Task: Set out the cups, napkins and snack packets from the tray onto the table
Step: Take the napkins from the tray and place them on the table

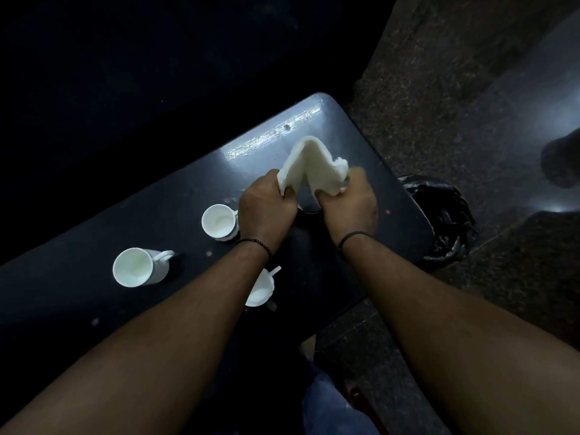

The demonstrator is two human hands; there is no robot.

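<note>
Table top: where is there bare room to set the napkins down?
Bare: the far end of the dark table beyond the napkins, and the left stretch past the leftmost cup. Crowded: near edge, where two cups flank the left hand.

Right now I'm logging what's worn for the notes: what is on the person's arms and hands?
Both forearms are bare, no sleeves showing. The left hand has a thin dark beaded band at its wrist; the right hand has a thin plain dark band. No gloves or rings visible.
</note>
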